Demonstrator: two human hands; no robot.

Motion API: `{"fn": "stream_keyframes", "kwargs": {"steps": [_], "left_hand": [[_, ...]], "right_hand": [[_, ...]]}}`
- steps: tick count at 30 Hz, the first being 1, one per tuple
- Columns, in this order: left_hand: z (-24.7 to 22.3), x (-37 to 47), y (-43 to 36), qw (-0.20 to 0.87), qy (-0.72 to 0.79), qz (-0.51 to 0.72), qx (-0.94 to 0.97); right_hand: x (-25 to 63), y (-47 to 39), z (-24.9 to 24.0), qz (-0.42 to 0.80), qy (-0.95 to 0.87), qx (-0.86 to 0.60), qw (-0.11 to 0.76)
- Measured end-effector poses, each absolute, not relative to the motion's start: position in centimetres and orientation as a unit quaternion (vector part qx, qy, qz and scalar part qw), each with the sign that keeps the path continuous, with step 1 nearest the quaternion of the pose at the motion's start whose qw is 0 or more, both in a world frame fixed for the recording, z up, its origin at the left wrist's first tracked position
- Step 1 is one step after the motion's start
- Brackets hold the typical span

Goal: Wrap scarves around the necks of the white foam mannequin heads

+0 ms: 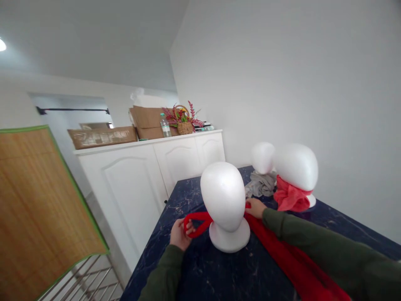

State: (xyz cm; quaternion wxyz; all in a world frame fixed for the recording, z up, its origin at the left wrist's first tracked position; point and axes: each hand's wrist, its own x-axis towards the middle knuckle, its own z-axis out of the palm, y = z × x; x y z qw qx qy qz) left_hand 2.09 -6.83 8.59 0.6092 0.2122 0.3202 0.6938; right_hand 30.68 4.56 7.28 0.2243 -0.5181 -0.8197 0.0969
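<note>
A white foam mannequin head (223,196) stands upright on the dark blue marbled table (225,276). A red scarf (291,259) passes behind its neck. On the left side of the neck, my left hand (181,233) is closed on a loop of the scarf, its fingers partly inside the loop. My right hand (255,207) grips the scarf close to the right side of the neck, with its fingertips partly hidden. From there the long end of the scarf runs down to the right, beneath my right forearm.
To the right stands a mannequin head (296,167) with a coral-red scarf (291,195) round its neck. Behind it is another head (262,157) with a grey scarf (261,184). A white cabinet (134,184) at the back bears cardboard boxes, a bottle (165,126) and a flower basket (184,128).
</note>
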Motion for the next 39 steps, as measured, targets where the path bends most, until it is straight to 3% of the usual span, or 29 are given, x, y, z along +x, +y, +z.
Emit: {"fn": "stream_keyframes", "kwargs": {"steps": [5,11,13,16,19,22,26,31,39], "left_hand": [[7.2,2.7,-8.7,0.674,0.37,0.501,0.398],[5.9,6.0,-9.0,0.675,0.424,0.316,0.515],[5.4,7.4,-9.2,0.679,0.436,0.293,0.513],[5.2,9.4,-9.7,0.672,0.438,0.293,0.521],[5.7,11.0,-10.1,0.625,0.38,0.327,0.598],[6.3,11.8,-10.4,0.568,0.333,0.384,0.647],[6.0,12.3,-10.3,0.528,0.344,0.424,0.65],[4.9,13.0,-10.4,0.542,0.353,0.451,0.615],[5.0,13.0,-10.7,0.595,0.372,0.464,0.54]], "right_hand": [[35.1,1.7,2.7,0.03,-0.82,-0.53,0.216],[35.2,-0.2,4.6,0.055,-0.825,-0.54,0.157],[34.6,-1.5,5.6,0.136,-0.824,-0.531,0.143],[33.3,-4.2,6.8,0.376,-0.778,-0.481,0.145],[31.2,-7.1,7.1,0.618,-0.646,-0.391,0.219],[28.5,-9.1,6.8,0.704,-0.551,-0.332,0.302],[26.2,-9.9,6.1,0.6,-0.588,-0.375,0.393],[26.8,-9.2,5.7,0.339,-0.734,-0.447,0.382],[27.2,-11.8,5.7,0.218,-0.756,-0.472,0.398]]}}
